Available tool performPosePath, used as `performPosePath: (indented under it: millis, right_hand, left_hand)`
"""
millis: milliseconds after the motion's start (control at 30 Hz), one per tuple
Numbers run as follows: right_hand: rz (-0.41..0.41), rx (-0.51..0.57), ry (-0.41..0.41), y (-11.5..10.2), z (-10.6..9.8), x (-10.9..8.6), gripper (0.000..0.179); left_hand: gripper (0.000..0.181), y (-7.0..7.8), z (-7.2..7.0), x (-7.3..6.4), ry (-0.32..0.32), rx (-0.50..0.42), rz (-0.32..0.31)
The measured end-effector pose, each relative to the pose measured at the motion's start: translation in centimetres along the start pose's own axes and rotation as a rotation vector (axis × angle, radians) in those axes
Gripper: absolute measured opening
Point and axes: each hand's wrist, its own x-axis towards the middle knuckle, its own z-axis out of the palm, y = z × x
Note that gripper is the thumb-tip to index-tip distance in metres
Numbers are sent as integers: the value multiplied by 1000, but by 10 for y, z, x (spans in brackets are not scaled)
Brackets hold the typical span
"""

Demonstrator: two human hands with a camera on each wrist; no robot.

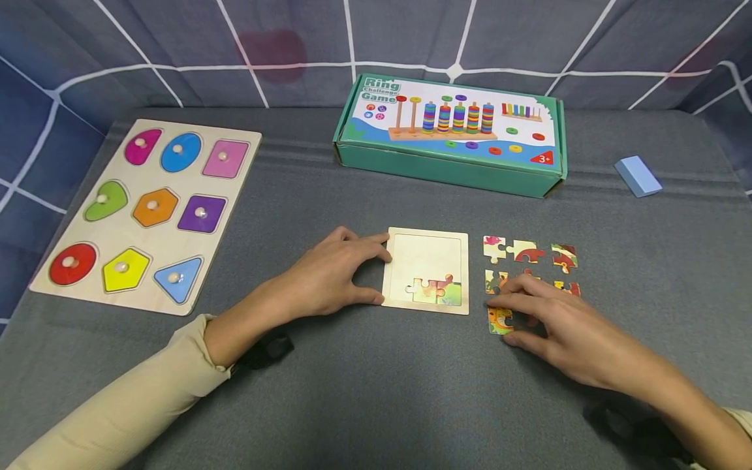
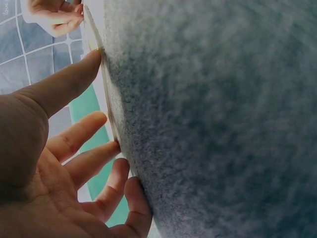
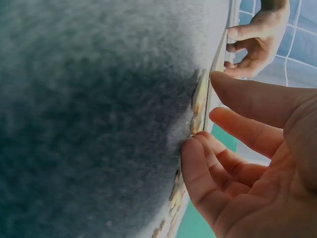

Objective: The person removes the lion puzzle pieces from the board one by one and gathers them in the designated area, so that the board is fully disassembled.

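My left hand (image 1: 323, 274) touches the left edge of a small square wooden puzzle tray (image 1: 425, 232), thumb near the lower corner and a finger near the upper one. Inside the tray's lower right lie two joined jigsaw pieces (image 1: 431, 291). To the right of it, my right hand (image 1: 564, 320) spans an orange-and-yellow jigsaw piece (image 1: 499, 322) on the table, its thumb and forefinger pinching opposite edges. More loose jigsaw pieces (image 1: 525, 250) lie in rows beyond that hand, which partly hides some of them. In the right wrist view the pinched piece (image 3: 199, 99) appears edge-on between thumb and fingers.
A green Ring Challenge Game box (image 1: 452, 171) stands behind the tray. On the left lies a wooden board (image 1: 132, 238) with several coloured knobbed shapes. A light blue block (image 1: 638, 176) rests at the back right. Grey cloth (image 1: 376, 391) covers the table.
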Motion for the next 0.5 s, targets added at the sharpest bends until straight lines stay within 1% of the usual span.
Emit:
performPosePath:
  millis: [133,267,367,500]
  right_hand:
    - [3,7,17,-4,-3,4,47]
    - [2,21,35,-11,-4,13,42]
    - [5,49,21,-16,-3,22,39]
    - [13,117,-17,-23,0,35,38]
  left_hand:
    - [53,0,0,0,1,4,-3]
    - [53,0,0,0,-1,3,-7]
    - [53,0,0,0,-4,1,-10]
    - [52,-1,0,0,-9,0,-12]
